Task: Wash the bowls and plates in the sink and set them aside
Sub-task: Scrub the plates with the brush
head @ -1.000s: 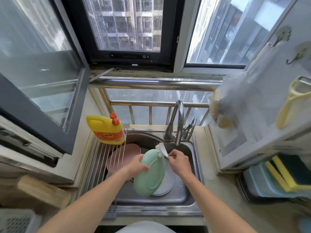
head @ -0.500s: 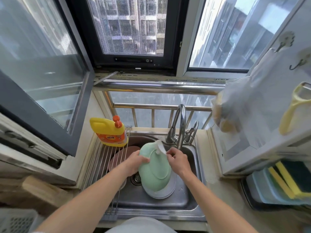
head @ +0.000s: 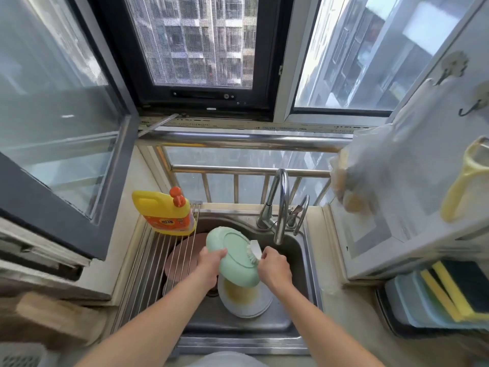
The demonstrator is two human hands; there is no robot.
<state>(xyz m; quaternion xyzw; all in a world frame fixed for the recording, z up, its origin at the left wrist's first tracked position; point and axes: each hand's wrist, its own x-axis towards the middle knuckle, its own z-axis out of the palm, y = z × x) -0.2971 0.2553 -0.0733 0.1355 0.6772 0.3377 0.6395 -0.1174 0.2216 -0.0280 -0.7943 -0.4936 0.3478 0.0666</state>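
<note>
The left hand (head: 211, 263) grips the green plate (head: 234, 254) tilted over the sink (head: 299, 263), the right hand (head: 274, 267) holds the white brush (head: 254, 250) at its three o'clock edge; I think she should scrub round the whole underside before rinsing under the tap (head: 281, 205).

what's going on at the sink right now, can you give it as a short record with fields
left hand: left hand holds the green plate by its edge, tilted over the sink
right hand: right hand grips a white brush, bristles on the plate
under the plate: white plate with yellowish residue lying in the sink
left side of sink: pink plate beneath the wire rack
on the rack: yellow soap bottle
tap: tap, no water visible
</note>
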